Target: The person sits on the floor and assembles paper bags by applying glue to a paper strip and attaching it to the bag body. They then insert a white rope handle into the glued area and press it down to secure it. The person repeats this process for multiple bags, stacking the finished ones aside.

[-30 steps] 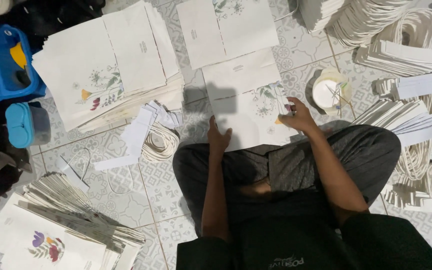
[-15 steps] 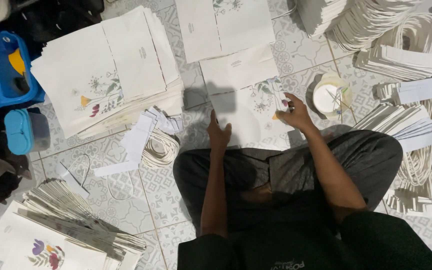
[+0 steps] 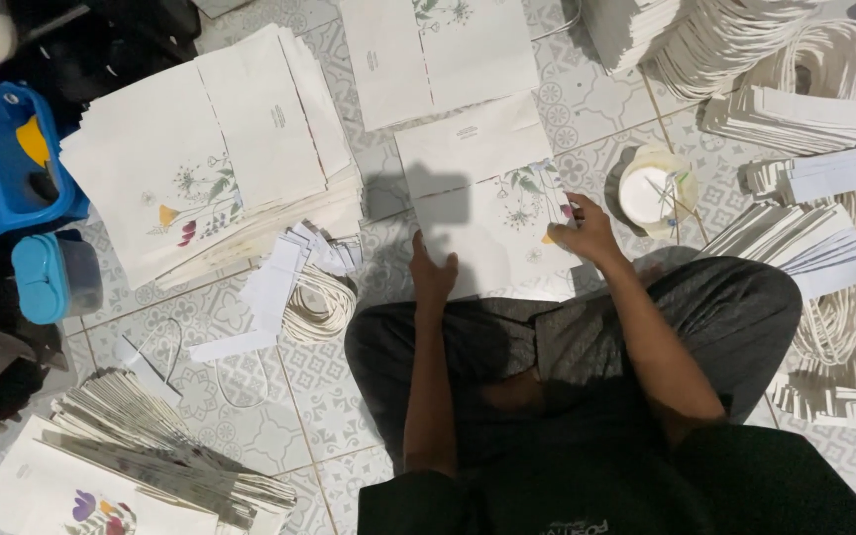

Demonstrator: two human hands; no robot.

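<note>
A person sits cross-legged on a patterned tile floor (image 3: 250, 416), and a flat white paper bag (image 3: 492, 223) printed with a small flower sprig lies just ahead of the knees, near the centre of the view; the left hand (image 3: 433, 269) rests palm-down on the bag's lower left part, at about seven o'clock from the bag's middle, fingers stretched forward and slightly apart, pressing the sheet rather than gripping it; the right hand (image 3: 585, 230) sits at the bag's right edge, at about three o'clock from its middle, fingers curled down onto the paper beside the flower print, though whether they pinch the edge or only press on it cannot be told; at twelve o'clock from the bag another flat white sheet (image 3: 438, 54) lies open on the tiles; at ten o'clock a thick stack of printed bags (image 3: 210, 159) is fanned out; at eight o'clock, just beside the left hand, lie loose white paper strips (image 3: 274, 287) over a coil of pale cord (image 3: 321, 302); at two o'clock from the right hand stands a small round tub (image 3: 651, 188) with thin sticks across its top; at three o'clock, well to the right, lie heaps of folded strips and cord handles (image 3: 824, 248); at nine o'clock, at the far left, stand a blue plastic stool (image 3: 7, 163) and a light blue container (image 3: 47, 277); at seven o'clock, in the lower left corner, lies another pile of folded bags (image 3: 151, 446).
</note>
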